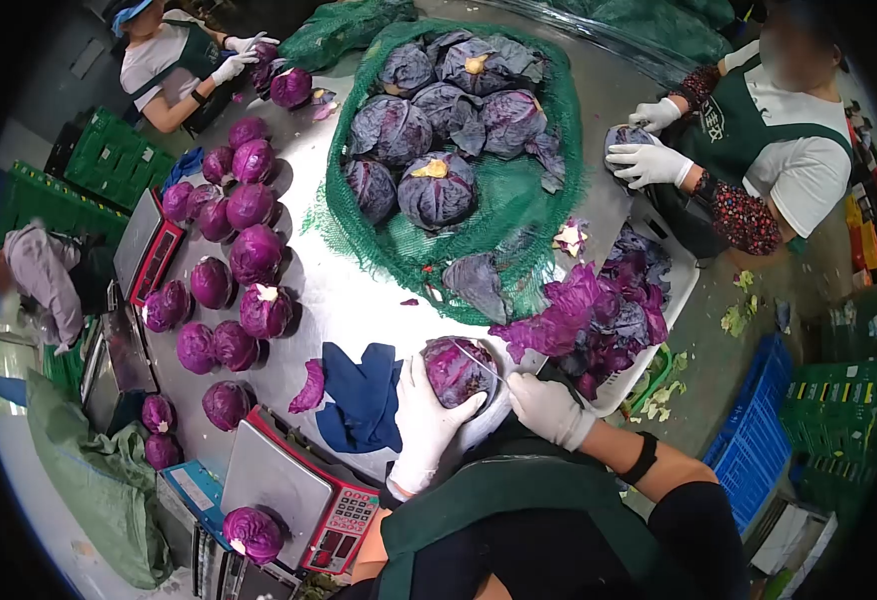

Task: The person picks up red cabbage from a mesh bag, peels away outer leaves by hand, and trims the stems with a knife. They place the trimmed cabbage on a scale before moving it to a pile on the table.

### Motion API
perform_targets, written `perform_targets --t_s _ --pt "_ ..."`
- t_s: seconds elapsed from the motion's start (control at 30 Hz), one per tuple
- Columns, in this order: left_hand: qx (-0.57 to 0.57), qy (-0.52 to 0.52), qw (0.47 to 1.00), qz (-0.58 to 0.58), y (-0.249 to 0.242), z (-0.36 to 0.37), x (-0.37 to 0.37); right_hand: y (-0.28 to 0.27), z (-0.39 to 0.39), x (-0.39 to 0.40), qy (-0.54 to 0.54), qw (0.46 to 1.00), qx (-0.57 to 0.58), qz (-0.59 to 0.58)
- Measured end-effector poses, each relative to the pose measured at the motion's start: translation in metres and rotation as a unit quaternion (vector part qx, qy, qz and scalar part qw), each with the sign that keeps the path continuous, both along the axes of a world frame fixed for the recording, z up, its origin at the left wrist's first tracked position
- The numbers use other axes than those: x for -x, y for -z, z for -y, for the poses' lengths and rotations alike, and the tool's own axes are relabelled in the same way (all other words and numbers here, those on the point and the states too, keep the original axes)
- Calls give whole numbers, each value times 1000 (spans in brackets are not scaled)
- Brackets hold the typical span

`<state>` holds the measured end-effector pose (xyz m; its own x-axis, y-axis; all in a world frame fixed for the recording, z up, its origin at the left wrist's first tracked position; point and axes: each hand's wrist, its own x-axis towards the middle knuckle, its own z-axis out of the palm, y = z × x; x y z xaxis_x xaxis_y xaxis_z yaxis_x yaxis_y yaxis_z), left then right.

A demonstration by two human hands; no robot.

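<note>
A red cabbage (459,370) rests at the table's near edge, with a thin pale strip or blade across its top. My left hand (431,415), in a white glove, is wrapped round the cabbage's left and near side. My gloved right hand (549,408) is closed just right of the cabbage, at the end of that thin strip; what lies inside the fist is hidden. A dark blue cloth (361,395) lies left of my left hand. Beyond the cabbage, a green mesh bag (379,265) lies open around several dark, leafy cabbages (439,190).
Peeled cabbages (256,253) stand at the left. A red scale (334,520) is at the near left, another (159,245) farther off. Loose leaves (599,310) heap over a white crate (687,275) at right. Gloved co-workers stand at the far left and right, each handling a cabbage.
</note>
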<state>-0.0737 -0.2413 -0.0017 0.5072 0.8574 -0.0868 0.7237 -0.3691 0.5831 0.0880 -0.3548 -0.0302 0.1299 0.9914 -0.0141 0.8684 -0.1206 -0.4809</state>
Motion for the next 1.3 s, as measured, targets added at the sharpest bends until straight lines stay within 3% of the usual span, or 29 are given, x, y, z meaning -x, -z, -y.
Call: perform_targets --t_s 0.23,0.3,0.37,0.43,0.47,0.5,0.53,0.57,0.6,0.63,0.67,0.7,0.77,0.8,0.83,0.87,0.93,1.0,1.03,1.13,1.3 --pt "-20 21 1000 0 1 -7 -2 26 -5 5 37 999 -20 -22" --pt "-49 29 998 -36 0 -4 -6 19 -1 8 69 995 65 34" --pt "-38 18 999 -14 2 -3 -11 33 -12 3 79 997 20 -13" --pt "-50 57 997 -30 1 -1 -13 92 -19 -7 70 989 110 -71" --pt "-56 78 995 -8 2 -2 -6 99 -19 -14 29 995 57 -71" --pt "-63 91 994 15 4 -3 6 82 -22 -23 -2 984 62 -166" --pt "8 92 994 50 3 -10 25 85 -18 -29 39 978 57 -199" --pt "162 53 958 230 20 -10 48 90 -12 -35 78 967 57 -234" --pt "208 30 946 248 37 -10 75 62 -16 -42 122 939 130 -295" --pt "253 8 931 263 45 -7 97 46 -17 -45 117 954 109 -255" --pt "395 -75 826 394 22 1 91 50 -16 -39 75 974 23 -212" --pt "395 -169 815 389 24 7 91 46 -18 -31 31 983 -64 -167" --pt "332 -231 861 309 24 16 81 17 -24 -7 -8 983 -38 -178" --pt "298 -216 873 319 21 20 72 12 -29 1 -100 982 -97 -125" --pt "221 -193 922 253 43 24 77 -4 -36 18 -33 981 -63 -181" --pt "196 -192 930 244 42 26 73 2 -43 32 -28 980 -35 -194" --pt "182 -200 928 256 45 27 71 20 -55 40 -23 979 -6 -202" --pt "201 -212 913 285 42 26 70 29 -67 38 -84 981 -135 -114" --pt "201 -212 913 286 44 24 70 30 -75 35 -15 981 -56 -187" --pt "131 -173 948 234 43 11 66 25 -85 27 14 990 9 -137" --pt "115 -143 951 247 44 3 63 50 -96 24 25 984 32 -171"
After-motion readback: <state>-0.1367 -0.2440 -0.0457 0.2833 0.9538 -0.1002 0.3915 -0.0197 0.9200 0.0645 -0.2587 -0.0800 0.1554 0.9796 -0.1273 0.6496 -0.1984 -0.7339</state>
